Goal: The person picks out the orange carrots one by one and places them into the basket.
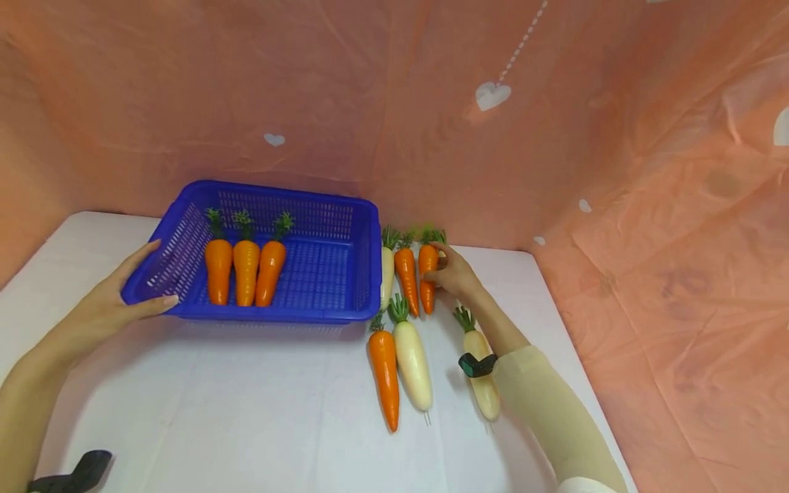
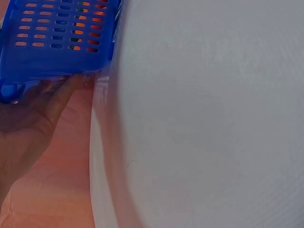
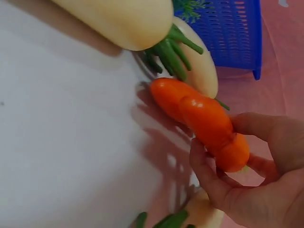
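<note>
My left hand [image 1: 120, 294] grips the left end of a blue plastic basket [image 1: 327, 315], thumb over its front rim. Three carrots [image 1: 246, 270] with green tops lie side by side inside, toward its left. My right hand [image 1: 459, 274] holds an orange carrot [image 1: 428, 277] between thumb and fingers, right of the basket; in the right wrist view this carrot [image 3: 206, 121] overlaps another carrot [image 3: 166, 95]. That second carrot [image 1: 407, 277] lies just left of the held one. Against the basket's right side a white radish [image 1: 387, 274] is partly hidden.
In front lie a carrot [image 1: 384, 376] and a white radish [image 1: 413, 363] side by side. Another radish [image 1: 485, 394] lies under my right forearm, partly covered. The white table [image 1: 246, 411] ends at a peach cloth backdrop [image 1: 431, 150] behind and at right.
</note>
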The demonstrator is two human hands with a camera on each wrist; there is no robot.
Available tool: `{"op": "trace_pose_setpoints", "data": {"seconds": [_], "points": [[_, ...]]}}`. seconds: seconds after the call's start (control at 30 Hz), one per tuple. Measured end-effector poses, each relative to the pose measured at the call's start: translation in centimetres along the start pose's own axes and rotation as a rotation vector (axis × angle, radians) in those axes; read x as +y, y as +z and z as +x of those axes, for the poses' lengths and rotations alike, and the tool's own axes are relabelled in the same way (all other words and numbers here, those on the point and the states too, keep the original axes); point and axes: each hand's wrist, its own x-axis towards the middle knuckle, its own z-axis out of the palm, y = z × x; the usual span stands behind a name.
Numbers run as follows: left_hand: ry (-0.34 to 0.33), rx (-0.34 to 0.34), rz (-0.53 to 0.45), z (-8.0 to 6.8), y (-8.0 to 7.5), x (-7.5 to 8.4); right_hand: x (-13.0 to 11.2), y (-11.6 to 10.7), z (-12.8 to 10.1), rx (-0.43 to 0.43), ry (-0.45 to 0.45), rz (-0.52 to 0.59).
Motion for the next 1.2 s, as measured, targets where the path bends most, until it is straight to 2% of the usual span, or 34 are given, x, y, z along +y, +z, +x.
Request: {"op": "trace_pose_setpoints", "data": {"seconds": [0.17, 0.27, 0.47, 0.77, 1.2], "points": [[0.010, 0.000, 0.010, -0.1, 0.0, 0.0, -1.2, -0.3, -0.2, 0.000, 0.010, 0.083], [0.012, -0.004, 0.016, -0.1, -0.1, 0.0, -1.7, -0.4, -0.5, -0.004, -0.025, 0.107], [0.007, -0.013, 0.003, 0.0, 0.0, -0.1, -2.7, -0.5, -1.0, -0.009, -0.104, 0.096], [-0.001, -0.014, 0.009, 0.0, -0.2, -0.1, -4.6, -0.6, -1.2, 0.006, -0.140, 0.079], [-0.019, -0.017, 0.007, 0.0, -0.1, -0.1, -8.2, 1.6, -1.1, -0.045, -0.208, 0.199]]}}
